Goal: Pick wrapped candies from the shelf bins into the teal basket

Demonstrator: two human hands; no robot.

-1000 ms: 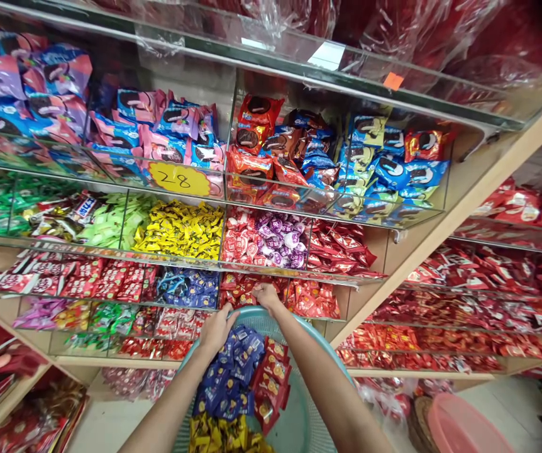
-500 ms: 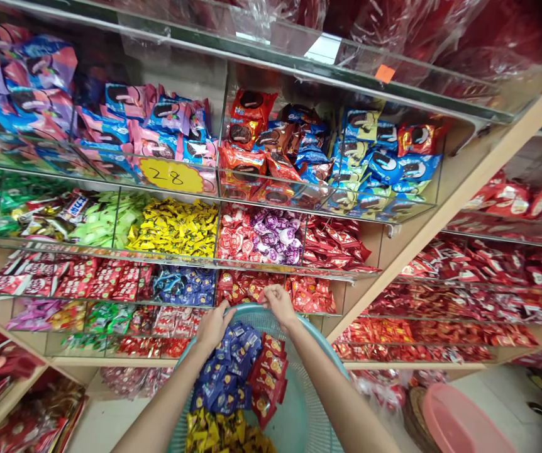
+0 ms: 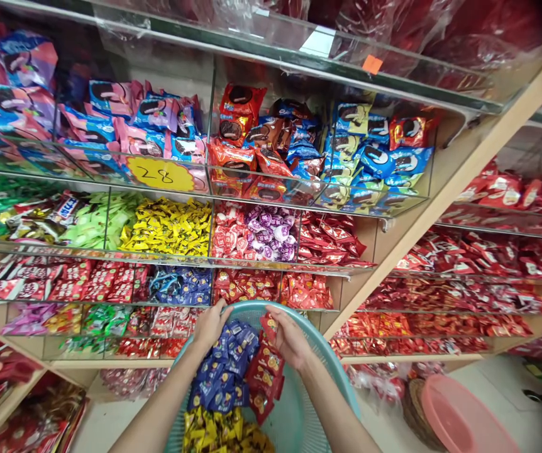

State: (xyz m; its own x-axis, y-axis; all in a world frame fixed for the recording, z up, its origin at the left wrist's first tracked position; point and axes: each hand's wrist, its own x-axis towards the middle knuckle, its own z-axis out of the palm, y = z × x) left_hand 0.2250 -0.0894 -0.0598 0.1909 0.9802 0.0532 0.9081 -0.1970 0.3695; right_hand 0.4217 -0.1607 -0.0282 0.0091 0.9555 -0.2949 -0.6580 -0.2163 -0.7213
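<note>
My left hand point(image 3: 209, 326) is closed on the far left rim of a teal plastic basket point(image 3: 334, 343). Inside the basket, blue candy packets point(image 3: 224, 365) lie on the left, yellow candies point(image 3: 226, 434) nearest me, and red candy packets point(image 3: 265, 377) toward the middle. Over those red packets, just inside the rim, my right hand point(image 3: 292, 336) pinches a red candy packet point(image 3: 270, 326). Beyond the rim is a shelf bin of red packets point(image 3: 245, 286), with a bin of blue packets point(image 3: 188, 284) to its left.
Glass-fronted shelves hold wrapped candies, including yellow candies point(image 3: 167, 226) and purple-white ones point(image 3: 271, 233). A yellow price tag point(image 3: 160, 174) reads 28. A slanting wooden divider point(image 3: 422, 220) borders another rack. A pink basin point(image 3: 459, 415) stands low at the right.
My right hand has come down from the red packet bin to inside the basket, with a red packet in its fingers. My left hand stays at the rim. The view has shifted slightly.
</note>
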